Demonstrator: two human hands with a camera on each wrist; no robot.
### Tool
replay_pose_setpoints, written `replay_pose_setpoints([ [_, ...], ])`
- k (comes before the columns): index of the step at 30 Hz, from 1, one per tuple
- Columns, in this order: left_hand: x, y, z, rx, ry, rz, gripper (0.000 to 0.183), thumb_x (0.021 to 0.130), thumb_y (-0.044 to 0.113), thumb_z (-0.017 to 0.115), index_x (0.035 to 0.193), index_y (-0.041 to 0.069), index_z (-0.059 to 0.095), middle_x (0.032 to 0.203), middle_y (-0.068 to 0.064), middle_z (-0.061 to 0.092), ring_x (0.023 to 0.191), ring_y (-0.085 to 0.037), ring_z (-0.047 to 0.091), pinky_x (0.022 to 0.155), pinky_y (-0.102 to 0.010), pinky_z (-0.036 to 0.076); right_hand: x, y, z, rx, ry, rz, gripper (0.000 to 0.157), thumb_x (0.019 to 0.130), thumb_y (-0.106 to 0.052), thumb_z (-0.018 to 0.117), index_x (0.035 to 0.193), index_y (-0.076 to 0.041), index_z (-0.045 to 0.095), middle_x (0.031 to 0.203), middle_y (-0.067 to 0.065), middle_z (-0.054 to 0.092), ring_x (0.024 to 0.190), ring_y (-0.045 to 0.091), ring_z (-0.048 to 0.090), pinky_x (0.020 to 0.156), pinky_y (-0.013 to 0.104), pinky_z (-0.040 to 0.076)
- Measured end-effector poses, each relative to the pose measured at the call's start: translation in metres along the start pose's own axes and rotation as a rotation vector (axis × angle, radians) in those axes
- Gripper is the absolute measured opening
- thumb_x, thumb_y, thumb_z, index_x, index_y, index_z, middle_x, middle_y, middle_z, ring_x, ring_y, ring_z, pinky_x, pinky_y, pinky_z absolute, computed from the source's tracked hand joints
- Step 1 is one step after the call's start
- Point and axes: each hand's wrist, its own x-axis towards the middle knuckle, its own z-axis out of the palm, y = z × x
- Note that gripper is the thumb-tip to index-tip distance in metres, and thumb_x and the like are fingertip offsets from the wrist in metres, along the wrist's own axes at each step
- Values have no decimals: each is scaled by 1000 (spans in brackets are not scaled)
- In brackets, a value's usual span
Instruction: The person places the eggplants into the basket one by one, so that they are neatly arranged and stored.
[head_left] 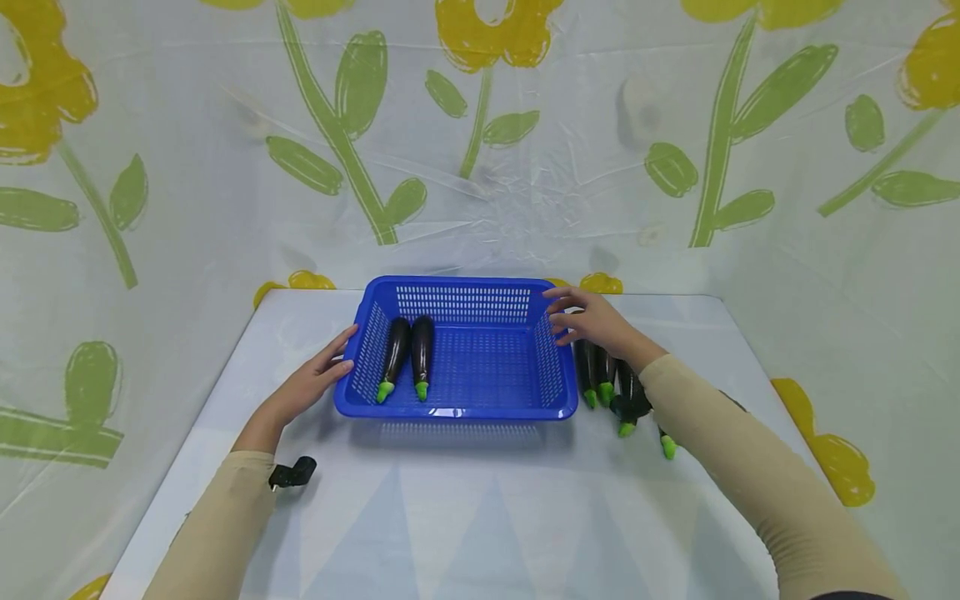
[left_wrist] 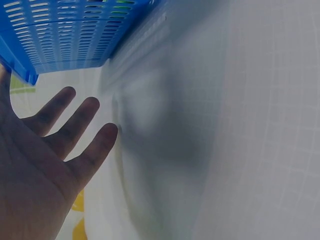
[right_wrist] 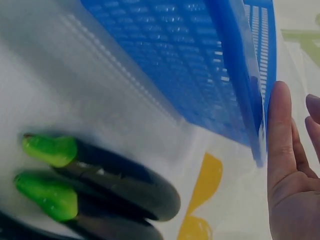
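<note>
A blue plastic basket (head_left: pixel 480 414) with slotted sides stands on the table, and two dark eggplants (head_left: pixel 395 350) with green caps lie side by side in its left part. At the basket's left rim is my left hand (head_left: pixel 307 388), its fingers straight and spread; the left wrist view shows the palm (left_wrist: pixel 35 175) with nothing in it. My right hand (head_left: pixel 596 323) hovers at the right rim with loosely bent fingers and holds nothing. Several more eggplants (head_left: pixel 606 375) lie outside the basket, below the right hand and forearm, which partly hide them.
The white table (head_left: pixel 427 508) has pale blue triangles toward its front. Behind and beside it hangs a sheet (head_left: pixel 570 200) printed with yellow flowers and green leaves. A small black device (head_left: pixel 294 472) sits at the left wrist.
</note>
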Motion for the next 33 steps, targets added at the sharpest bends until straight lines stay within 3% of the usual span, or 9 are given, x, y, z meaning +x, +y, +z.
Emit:
replay_pose_setpoints([
  [5, 0, -1, -1, 0, 6, -3, 68, 108, 40, 47, 164, 40, 8, 169, -20, 11, 146, -56, 23, 109, -77, 23, -5, 8, -10, -11, 26, 21, 47, 103, -11, 59, 148, -4, 48, 130, 26, 56, 102, 37, 66, 83, 48, 61],
  [10, 1, -4, 0, -8, 7, -4, 68, 108, 40, 47, 164, 40, 9, 170, -17, 11, 147, -55, 22, 110, -77, 22, -14, 15, -20, -15, 55, 35, 48, 104, -14, 58, 150, -6, 46, 133, 28, 54, 106, 43, 64, 89, 53, 58],
  [17, 2, -4, 0, -3, 14, -10, 68, 107, 41, 47, 164, 40, 9, 169, -17, 11, 147, -55, 22, 110, -77, 23, -34, 23, -37, -17, 88, 25, 51, 105, -14, 58, 152, -6, 43, 138, 29, 50, 112, 47, 61, 83, 36, 62],
  [25, 4, -4, 2, 18, 12, -16, 68, 109, 38, 44, 165, 33, 7, 169, -20, 9, 146, -58, 20, 109, -78, 21, -56, 40, -54, -46, 139, 47, 52, 105, -12, 56, 154, -5, 39, 141, 32, 46, 115, 49, 59, 84, 34, 61],
  [33, 2, -2, 2, 14, 15, -19, 67, 109, 39, 44, 165, 35, 7, 170, -18, 8, 147, -56, 19, 110, -78, 21, -75, 63, -70, -126, 170, 82, 54, 105, -16, 56, 155, -4, 37, 143, 31, 46, 106, 31, 65, 83, 33, 61],
])
